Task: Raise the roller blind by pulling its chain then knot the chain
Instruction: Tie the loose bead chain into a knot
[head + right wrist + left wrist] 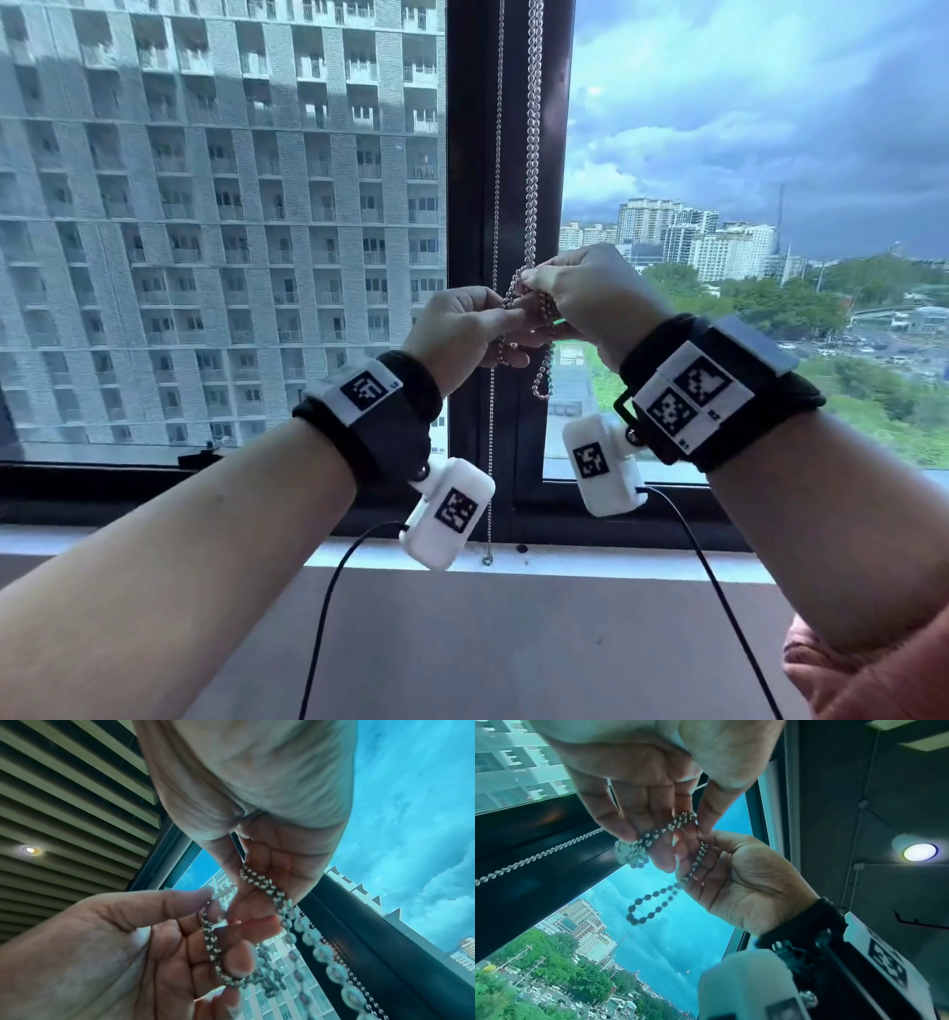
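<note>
The blind's silver bead chain (533, 154) hangs doubled in front of the dark window mullion (464, 154). Both hands meet on it at chest height. My left hand (506, 329) pinches a strand between thumb and fingers. My right hand (534, 288), slightly higher, pinches the bundled chain from the right. A short loop of chain (543, 383) dangles below them. In the left wrist view the chain (654, 839) crosses my left hand's fingertips (626, 833) and runs into the right hand (731, 878). The right wrist view shows strands (262, 882) wound around the fingers of both hands. The blind itself is out of view.
A second, thinner chain (494, 205) hangs just left of the held one, its end near the white sill (616, 562). Large glass panes sit on both sides of the mullion. Black cables trail from the wrist cameras. A ceiling lamp (920, 852) glows overhead.
</note>
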`<state>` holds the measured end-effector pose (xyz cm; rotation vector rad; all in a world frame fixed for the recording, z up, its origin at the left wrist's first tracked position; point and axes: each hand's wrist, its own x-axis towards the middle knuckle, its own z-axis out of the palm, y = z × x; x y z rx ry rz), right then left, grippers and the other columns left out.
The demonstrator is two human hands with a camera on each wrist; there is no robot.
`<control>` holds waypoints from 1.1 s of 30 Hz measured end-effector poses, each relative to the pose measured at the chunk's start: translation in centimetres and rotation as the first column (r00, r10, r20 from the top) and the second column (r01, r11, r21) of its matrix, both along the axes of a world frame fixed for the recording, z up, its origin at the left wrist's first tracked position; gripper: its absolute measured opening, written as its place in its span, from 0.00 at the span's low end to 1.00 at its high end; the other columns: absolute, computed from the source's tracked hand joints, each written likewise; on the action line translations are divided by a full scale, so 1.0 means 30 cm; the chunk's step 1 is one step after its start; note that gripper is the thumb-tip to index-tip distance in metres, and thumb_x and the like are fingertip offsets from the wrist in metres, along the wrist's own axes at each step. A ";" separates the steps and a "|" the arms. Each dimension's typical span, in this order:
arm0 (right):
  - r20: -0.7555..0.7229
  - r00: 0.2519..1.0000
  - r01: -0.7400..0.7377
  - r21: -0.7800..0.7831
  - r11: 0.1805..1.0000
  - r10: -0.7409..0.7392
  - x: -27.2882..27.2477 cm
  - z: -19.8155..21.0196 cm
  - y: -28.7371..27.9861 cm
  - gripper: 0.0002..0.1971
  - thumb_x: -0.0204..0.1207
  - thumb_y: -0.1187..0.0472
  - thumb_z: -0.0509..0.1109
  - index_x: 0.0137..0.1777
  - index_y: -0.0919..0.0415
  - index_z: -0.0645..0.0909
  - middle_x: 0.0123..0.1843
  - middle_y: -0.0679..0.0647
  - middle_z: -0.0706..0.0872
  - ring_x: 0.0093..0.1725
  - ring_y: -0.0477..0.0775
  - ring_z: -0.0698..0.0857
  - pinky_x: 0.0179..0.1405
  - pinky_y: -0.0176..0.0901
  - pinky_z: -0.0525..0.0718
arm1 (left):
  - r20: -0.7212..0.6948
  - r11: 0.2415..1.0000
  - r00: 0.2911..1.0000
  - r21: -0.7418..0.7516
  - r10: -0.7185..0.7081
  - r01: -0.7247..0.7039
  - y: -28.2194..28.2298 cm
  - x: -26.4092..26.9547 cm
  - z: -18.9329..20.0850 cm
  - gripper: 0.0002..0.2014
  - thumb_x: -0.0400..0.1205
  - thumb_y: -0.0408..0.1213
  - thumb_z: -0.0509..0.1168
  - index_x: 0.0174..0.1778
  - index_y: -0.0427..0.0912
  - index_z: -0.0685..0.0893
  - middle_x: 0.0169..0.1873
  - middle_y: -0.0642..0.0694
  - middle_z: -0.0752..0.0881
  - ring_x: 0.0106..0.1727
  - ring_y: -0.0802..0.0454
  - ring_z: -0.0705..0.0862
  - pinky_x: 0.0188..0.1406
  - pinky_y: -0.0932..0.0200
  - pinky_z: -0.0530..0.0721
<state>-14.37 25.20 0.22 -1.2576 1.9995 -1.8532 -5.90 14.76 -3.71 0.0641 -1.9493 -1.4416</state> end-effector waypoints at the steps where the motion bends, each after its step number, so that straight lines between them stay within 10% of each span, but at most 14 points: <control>1: 0.002 1.000 0.000 -0.012 1.000 0.000 -0.003 -0.004 -0.006 0.10 0.81 0.67 0.67 0.39 0.70 0.84 0.33 0.61 0.85 0.29 0.57 0.83 0.37 0.53 0.89 | 0.013 1.000 1.000 -0.007 -0.004 0.004 0.000 0.000 -0.002 0.04 0.78 0.32 0.66 0.39 0.38 0.79 0.38 0.40 0.91 0.30 0.51 0.88 0.33 0.58 0.78; 6: -0.014 0.999 0.033 -0.056 0.998 -0.033 0.001 -0.023 -0.035 0.07 0.82 0.67 0.66 0.46 0.69 0.84 0.30 0.58 0.81 0.19 0.44 0.78 0.20 0.32 0.76 | 0.015 0.995 0.997 0.058 -0.081 0.080 0.006 -0.003 -0.016 0.06 0.69 0.39 0.67 0.38 0.43 0.87 0.41 0.44 0.89 0.43 0.47 0.84 0.40 0.57 0.75; 11: -0.032 0.999 0.035 -0.078 0.996 -0.037 -0.007 -0.042 -0.060 0.07 0.81 0.66 0.67 0.46 0.69 0.84 0.38 0.63 0.82 0.36 0.55 0.78 0.43 0.52 0.81 | -0.045 0.972 0.994 0.214 -0.095 0.103 -0.005 -0.005 -0.012 0.10 0.64 0.32 0.67 0.39 0.37 0.87 0.37 0.43 0.87 0.45 0.50 0.82 0.45 0.57 0.76; 16: -0.041 0.998 0.043 -0.067 0.997 -0.045 -0.007 -0.046 -0.047 0.11 0.81 0.65 0.67 0.37 0.64 0.83 0.34 0.56 0.83 0.34 0.50 0.78 0.35 0.36 0.78 | -0.091 0.982 0.995 0.190 0.029 -0.011 -0.008 -0.001 -0.007 0.11 0.68 0.31 0.68 0.44 0.32 0.87 0.43 0.38 0.87 0.48 0.49 0.82 0.47 0.58 0.76; 20: -0.036 0.999 0.011 -0.037 0.999 -0.012 -0.004 -0.045 -0.028 0.11 0.80 0.63 0.68 0.36 0.63 0.85 0.38 0.58 0.87 0.39 0.53 0.79 0.38 0.39 0.75 | -0.144 0.978 0.979 0.173 0.144 -0.119 -0.036 0.011 -0.020 0.12 0.81 0.30 0.61 0.34 0.38 0.86 0.39 0.36 0.82 0.42 0.44 0.76 0.43 0.58 0.75; 25: -0.100 0.991 0.085 0.001 0.996 -0.084 -0.003 -0.060 -0.020 0.04 0.71 0.64 0.77 0.42 0.66 0.87 0.38 0.57 0.84 0.36 0.49 0.77 0.38 0.37 0.77 | -0.141 0.953 0.953 0.184 0.269 -0.242 -0.053 0.001 -0.057 0.15 0.81 0.32 0.62 0.37 0.21 0.83 0.35 0.36 0.82 0.39 0.45 0.77 0.40 0.57 0.79; 28: -0.112 0.990 0.082 -0.011 0.997 -0.083 -0.004 -0.069 -0.016 0.08 0.69 0.67 0.79 0.45 0.70 0.86 0.36 0.56 0.84 0.33 0.48 0.77 0.34 0.37 0.77 | -0.154 0.944 0.942 0.191 0.298 -0.268 -0.057 -0.002 -0.062 0.10 0.80 0.30 0.64 0.35 0.36 0.87 0.33 0.44 0.86 0.36 0.53 0.81 0.40 0.61 0.83; 33: -0.105 0.989 0.102 -0.007 0.995 -0.102 -0.024 -0.084 -0.016 0.07 0.72 0.68 0.77 0.47 0.71 0.87 0.37 0.57 0.91 0.30 0.46 0.80 0.35 0.39 0.79 | -0.150 0.935 0.936 0.215 0.319 -0.284 -0.074 0.004 -0.066 0.08 0.78 0.28 0.65 0.34 0.33 0.86 0.30 0.39 0.83 0.29 0.51 0.79 0.33 0.61 0.84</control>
